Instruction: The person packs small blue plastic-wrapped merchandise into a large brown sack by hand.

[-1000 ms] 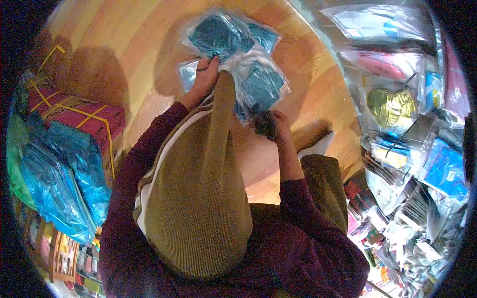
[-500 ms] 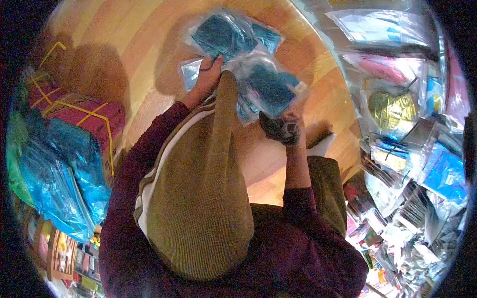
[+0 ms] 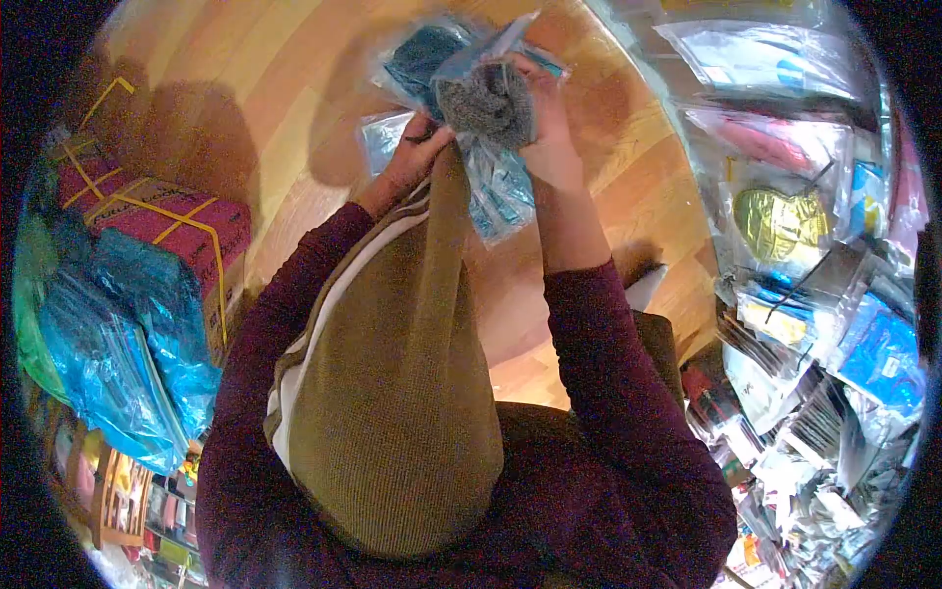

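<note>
My right hand [image 3: 543, 110] is closed around a bunched, fuzzy grey piece of fabric [image 3: 486, 103], held above the knee. Clear plastic of a bag [image 3: 496, 44] shows just behind the fabric. My left hand [image 3: 417, 155] is closed at the fabric's lower left, its fingertips pinching the edge of the clear plastic. Beyond the hands, a clear packet with dark teal contents [image 3: 427, 59] lies on the wooden surface. Another clear packet with light blue markings [image 3: 500, 187] shows below the grey fabric, and a silvery packet edge [image 3: 383, 137] lies beside my left hand.
A brown-clad knee [image 3: 392, 412] rises between my arms. On the left stand a pink box with yellow straps [image 3: 172, 216] and a blue plastic bag [image 3: 113, 353]. Along the right lie many bagged goods, among them a gold packet [image 3: 782, 224] and a blue packet [image 3: 878, 348].
My right hand has moved up and left from beside the knee, bringing the dark grey fabric close to my left hand. The bagged dark piece on the right has been lifted along. My left hand stays nearly in place.
</note>
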A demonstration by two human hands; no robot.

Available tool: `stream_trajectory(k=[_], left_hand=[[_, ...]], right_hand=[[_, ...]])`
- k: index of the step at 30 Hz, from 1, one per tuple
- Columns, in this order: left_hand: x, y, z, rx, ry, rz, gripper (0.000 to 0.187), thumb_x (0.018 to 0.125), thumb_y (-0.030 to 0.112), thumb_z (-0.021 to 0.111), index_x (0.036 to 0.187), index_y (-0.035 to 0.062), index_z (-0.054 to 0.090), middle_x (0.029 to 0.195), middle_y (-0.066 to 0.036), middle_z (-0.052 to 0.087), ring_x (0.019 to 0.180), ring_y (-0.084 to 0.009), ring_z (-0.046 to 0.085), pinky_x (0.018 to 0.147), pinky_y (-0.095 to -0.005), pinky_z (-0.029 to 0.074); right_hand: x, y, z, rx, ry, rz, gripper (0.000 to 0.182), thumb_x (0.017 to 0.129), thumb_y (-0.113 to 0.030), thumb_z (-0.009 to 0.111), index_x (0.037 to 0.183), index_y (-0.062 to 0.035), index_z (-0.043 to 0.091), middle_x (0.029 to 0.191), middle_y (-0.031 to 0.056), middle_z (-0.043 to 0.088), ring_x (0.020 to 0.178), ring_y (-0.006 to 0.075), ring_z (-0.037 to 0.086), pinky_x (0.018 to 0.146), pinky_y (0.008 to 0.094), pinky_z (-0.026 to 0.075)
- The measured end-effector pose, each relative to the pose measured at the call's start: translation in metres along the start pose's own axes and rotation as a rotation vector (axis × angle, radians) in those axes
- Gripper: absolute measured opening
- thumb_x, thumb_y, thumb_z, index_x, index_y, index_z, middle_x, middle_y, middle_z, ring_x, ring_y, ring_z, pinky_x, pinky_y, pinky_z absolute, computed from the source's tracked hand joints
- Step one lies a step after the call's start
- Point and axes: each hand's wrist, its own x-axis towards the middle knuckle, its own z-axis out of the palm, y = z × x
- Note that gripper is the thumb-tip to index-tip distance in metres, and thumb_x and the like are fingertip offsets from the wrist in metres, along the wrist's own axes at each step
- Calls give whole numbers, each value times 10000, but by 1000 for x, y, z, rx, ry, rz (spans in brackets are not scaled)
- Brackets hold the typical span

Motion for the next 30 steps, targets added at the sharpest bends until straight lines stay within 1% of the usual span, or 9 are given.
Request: stream_trajectory(k=[2, 6, 8, 11, 16, 18, 21, 26, 30], left_hand=[[1, 5, 10, 58, 25, 114, 322, 849, 217, 490, 1121, 46, 476, 1009, -24, 546, 887, -131, 487, 789, -270, 388], [2, 15, 8, 462, 122, 314, 251, 853, 239, 480, 951, 13, 525, 828, -30, 555, 768, -127, 477, 708, -286, 396], [2, 13, 5, 528, 233, 64, 278, 859, 260, 465, 786, -7, 494, 676, -39, 503, 664, -138, 431, 624, -328, 376], [-1, 19, 13, 577, 282, 191, 307, 866, 268, 449, 735, -10, 451, 636, -73, 470, 630, -162, 401, 590, -354, 349], [4, 5, 6, 782, 268, 319, 309, 873, 272, 429, 749, -10, 453, 622, -124, 431, 613, -192, 390, 579, -358, 335], [4, 8, 9, 752, 312, 431, 306, 874, 267, 425, 751, -12, 450, 616, -135, 413, 607, -200, 381, 574, -361, 329], [2, -1, 2, 759, 287, 72, 239, 878, 207, 395, 834, -9, 487, 711, -127, 511, 681, -199, 484, 626, -359, 379], [1, 11, 13, 411, 269, -67, 246, 877, 178, 389, 946, 4, 548, 849, -107, 580, 782, -199, 537, 716, -319, 418], [1, 34, 19, 524, 366, -161, 277, 880, 205, 385, 949, -9, 546, 856, -121, 584, 777, -197, 535, 694, -319, 415]], right_hand=[[3, -5, 12, 609, 51, 628, 320, 671, -122, 598, 965, -2, 563, 923, 85, 571, 846, 188, 557, 755, 269, 435], [1, -25, -11, 95, 36, 406, 168, 790, -122, 489, 841, 5, 587, 837, 130, 576, 812, 219, 549, 712, 308, 429], [-6, -27, -24, -688, 226, 177, 197, 781, -149, 524, 892, 4, 580, 876, 145, 581, 826, 227, 553, 753, 319, 426], [9, -25, -29, -120, 439, 664, 265, 756, -157, 557, 973, -5, 546, 921, 161, 577, 858, 271, 552, 794, 343, 422], [-16, 27, 43, -639, 120, 316, 326, 661, -179, 625, 931, -16, 544, 924, 184, 566, 871, 345, 536, 768, 387, 424], [-17, 27, 50, -513, 106, 476, 315, 664, -170, 610, 929, -15, 541, 897, 187, 568, 843, 355, 540, 745, 387, 431], [-27, 7, 58, -341, 41, 670, 297, 671, -162, 584, 925, -14, 536, 853, 193, 570, 807, 363, 544, 714, 389, 436], [-70, -1, 74, -98, -25, 675, 302, 694, -181, 553, 932, -2, 508, 830, 202, 560, 782, 352, 545, 696, 373, 432], [-59, -2, 76, -332, -88, 701, 260, 716, -151, 533, 911, 16, 494, 850, 233, 550, 799, 387, 540, 695, 417, 428]])
